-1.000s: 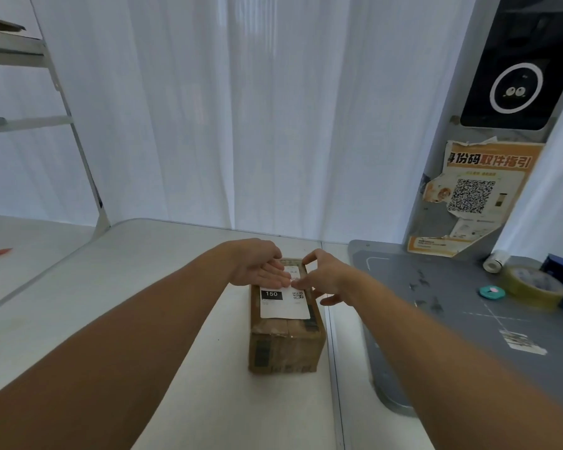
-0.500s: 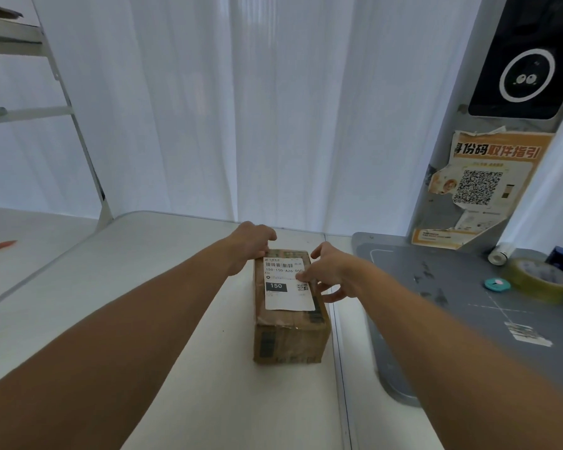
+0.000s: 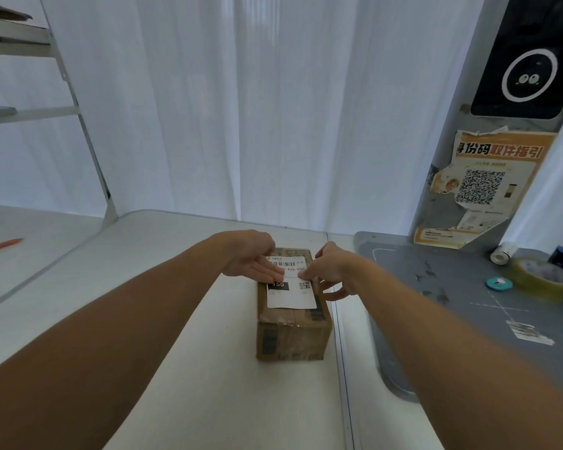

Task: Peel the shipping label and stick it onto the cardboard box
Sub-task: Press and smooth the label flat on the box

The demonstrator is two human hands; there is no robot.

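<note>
A small brown cardboard box [image 3: 291, 336] stands on the white table [image 3: 143, 287]. A white shipping label [image 3: 291, 295] with a barcode, a black "150" patch and a QR code lies flat on the box's top. My left hand [image 3: 251, 254] lies flat with its fingers on the label's left middle. My right hand [image 3: 333, 271] presses its fingertips on the label's right side, beside the QR code. Neither hand holds anything.
A grey mat [image 3: 468, 303] lies to the right with a roll of yellowish tape [image 3: 543, 277], a teal disc [image 3: 499, 283], a small white roll [image 3: 501, 254] and a stuck label scrap [image 3: 527, 331]. An orange QR poster [image 3: 481, 186] hangs behind. A metal shelf [image 3: 30, 108] stands at the left.
My left hand slid from the box's far left corner back onto the label. My right fingertips stayed pressed at the label's right edge.
</note>
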